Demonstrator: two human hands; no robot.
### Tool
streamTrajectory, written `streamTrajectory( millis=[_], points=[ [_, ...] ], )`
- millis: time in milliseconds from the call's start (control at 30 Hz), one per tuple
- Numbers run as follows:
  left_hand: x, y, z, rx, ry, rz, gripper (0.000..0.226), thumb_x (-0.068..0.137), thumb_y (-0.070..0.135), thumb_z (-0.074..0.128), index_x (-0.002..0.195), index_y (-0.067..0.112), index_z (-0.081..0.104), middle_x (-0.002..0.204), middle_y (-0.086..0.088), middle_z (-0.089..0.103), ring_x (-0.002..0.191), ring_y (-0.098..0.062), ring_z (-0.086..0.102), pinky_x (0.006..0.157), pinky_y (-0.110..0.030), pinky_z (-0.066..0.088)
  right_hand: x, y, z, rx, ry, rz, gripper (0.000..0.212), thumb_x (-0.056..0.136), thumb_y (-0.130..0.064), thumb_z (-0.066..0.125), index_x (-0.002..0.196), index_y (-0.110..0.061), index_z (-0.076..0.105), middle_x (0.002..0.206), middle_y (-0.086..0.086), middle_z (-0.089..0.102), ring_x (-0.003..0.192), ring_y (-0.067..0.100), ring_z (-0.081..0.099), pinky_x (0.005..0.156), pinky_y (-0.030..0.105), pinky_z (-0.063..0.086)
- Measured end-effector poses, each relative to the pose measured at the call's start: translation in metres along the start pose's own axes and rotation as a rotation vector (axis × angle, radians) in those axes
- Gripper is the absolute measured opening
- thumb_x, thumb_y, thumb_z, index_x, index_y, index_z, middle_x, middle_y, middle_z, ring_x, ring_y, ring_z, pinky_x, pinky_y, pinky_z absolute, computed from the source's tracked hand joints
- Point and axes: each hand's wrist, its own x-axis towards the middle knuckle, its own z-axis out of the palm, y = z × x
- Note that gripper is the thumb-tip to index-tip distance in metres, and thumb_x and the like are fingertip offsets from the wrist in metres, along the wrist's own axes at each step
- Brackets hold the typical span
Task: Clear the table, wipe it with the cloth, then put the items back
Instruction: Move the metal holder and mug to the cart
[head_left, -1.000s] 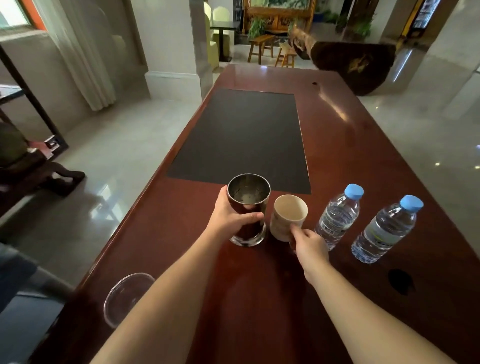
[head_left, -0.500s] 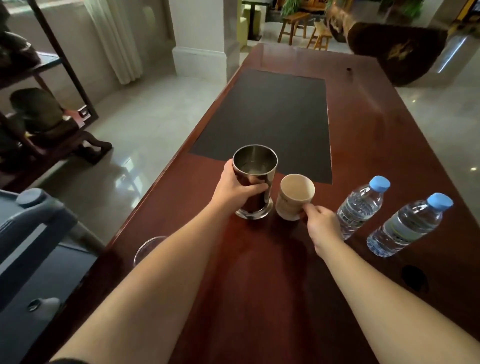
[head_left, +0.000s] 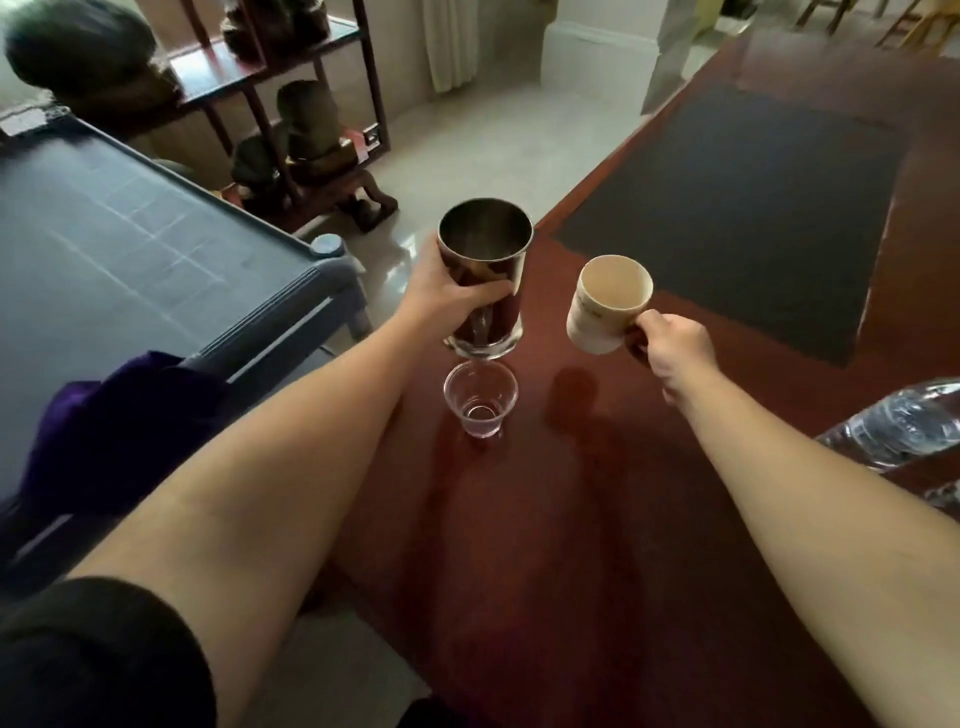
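Observation:
My left hand grips a shiny metal cup round its side and holds it in the air above the left edge of the red-brown table. My right hand holds a beige mug by its handle, lifted off the table and tilted. A small clear glass stands on the table just below the metal cup. A purple cloth lies on the grey cart at the left. Two water bottles show partly at the right edge.
A black mat lies on the far part of the table. A grey cart with a flat top stands left of the table. Behind it is a dark shelf with carved figures. Pale floor lies between the two.
Both hands have lifted their cups off the table and carried them left. The view has swung left, bringing the cart and purple cloth into sight; the bottles slid to the right edge.

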Motion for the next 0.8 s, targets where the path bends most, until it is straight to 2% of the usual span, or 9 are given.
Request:
streamTrajectory(
  millis=[33, 100, 167, 333, 433, 500, 567, 667, 800],
  points=[
    [-0.005, -0.003, -0.012, 0.003, 0.017, -0.006, 0.081, 0.059, 0.017, 0.091, 0.123, 0.023, 0.041, 0.109, 0.014, 0.058, 0.094, 0.015, 0.057, 0.081, -0.007, 0.045, -0.001, -0.003, 0.01, -0.002, -0.026, -0.008, 0.029, 0.069, -0.04, 0.055, 0.067, -0.012, 0.063, 0.071, 0.009, 0.058, 0.069, 0.023, 0.052, 0.064, 0.037, 0.041],
    [-0.017, -0.007, -0.032, 0.019, 0.044, -0.026, 0.087, 0.059, 0.019, 0.091, 0.13, 0.019, 0.041, 0.12, 0.004, 0.058, 0.111, -0.006, 0.057, 0.098, -0.028, 0.047, -0.002, -0.008, 0.03, 0.0, -0.076, -0.023, 0.029, 0.066, -0.042, 0.055, 0.068, -0.014, 0.063, 0.07, 0.01, 0.057, 0.068, 0.023, 0.05, 0.064, 0.037, 0.041],
    [-0.029, -0.014, -0.05, 0.008, 0.064, -0.044, 0.088, 0.057, 0.023, 0.092, 0.13, 0.023, 0.042, 0.124, 0.003, 0.058, 0.116, -0.013, 0.056, 0.103, -0.039, 0.046, -0.004, -0.013, 0.048, 0.012, -0.134, -0.029, 0.028, 0.064, -0.042, 0.056, 0.067, -0.015, 0.062, 0.071, 0.01, 0.057, 0.069, 0.022, 0.05, 0.065, 0.037, 0.041],
    [-0.067, -0.037, -0.084, 0.006, 0.116, -0.09, 0.094, 0.051, 0.033, 0.092, 0.131, 0.029, 0.043, 0.125, 0.007, 0.058, 0.118, -0.01, 0.055, 0.103, -0.037, 0.045, -0.015, -0.028, 0.084, 0.011, -0.279, -0.074, 0.021, 0.069, -0.031, 0.057, 0.061, -0.013, 0.065, 0.068, 0.007, 0.067, 0.068, 0.021, 0.057, 0.069, 0.035, 0.048],
    [-0.092, -0.052, -0.1, -0.021, 0.141, -0.121, 0.097, 0.05, 0.034, 0.092, 0.134, 0.029, 0.042, 0.124, 0.013, 0.058, 0.113, 0.003, 0.055, 0.092, -0.018, 0.046, -0.019, -0.034, 0.1, -0.006, -0.379, -0.14, 0.023, 0.083, -0.021, 0.056, 0.063, -0.014, 0.065, 0.054, -0.007, 0.066, 0.052, 0.006, 0.058, 0.051, 0.016, 0.045],
    [-0.107, -0.061, -0.109, -0.023, 0.144, -0.136, 0.096, 0.054, 0.029, 0.093, 0.134, 0.029, 0.04, 0.122, 0.017, 0.057, 0.109, 0.01, 0.054, 0.086, -0.009, 0.044, -0.019, -0.036, 0.111, -0.004, -0.462, -0.164, 0.024, 0.088, -0.014, 0.054, 0.066, -0.011, 0.064, 0.051, -0.008, 0.065, 0.047, 0.001, 0.057, 0.047, 0.013, 0.044],
    [-0.119, -0.068, -0.116, -0.013, 0.14, -0.166, 0.095, 0.058, 0.024, 0.093, 0.135, 0.029, 0.037, 0.12, 0.018, 0.055, 0.11, 0.009, 0.054, 0.092, -0.012, 0.045, -0.016, -0.037, 0.12, -0.001, -0.533, -0.166, 0.023, 0.088, -0.01, 0.054, 0.068, -0.009, 0.064, 0.054, -0.004, 0.066, 0.05, 0.004, 0.058, 0.05, 0.016, 0.047],
    [-0.133, -0.074, -0.124, 0.019, 0.16, -0.196, 0.094, 0.059, 0.023, 0.093, 0.135, 0.026, 0.038, 0.12, 0.015, 0.056, 0.115, -0.006, 0.055, 0.102, -0.029, 0.045, -0.011, -0.038, 0.13, -0.036, -0.634, -0.175, 0.02, 0.087, -0.006, 0.054, 0.07, -0.005, 0.065, 0.061, 0.004, 0.066, 0.057, 0.01, 0.059, 0.055, 0.019, 0.049],
    [-0.143, -0.078, -0.13, 0.043, 0.178, -0.221, 0.094, 0.062, 0.02, 0.092, 0.138, 0.023, 0.037, 0.122, 0.013, 0.053, 0.118, -0.01, 0.051, 0.103, -0.027, 0.042, -0.006, -0.042, 0.139, -0.111, -0.752, -0.2, 0.018, 0.086, -0.002, 0.055, 0.072, -0.003, 0.065, 0.06, 0.002, 0.067, 0.058, 0.01, 0.06, 0.058, 0.018, 0.051]
  ],
)
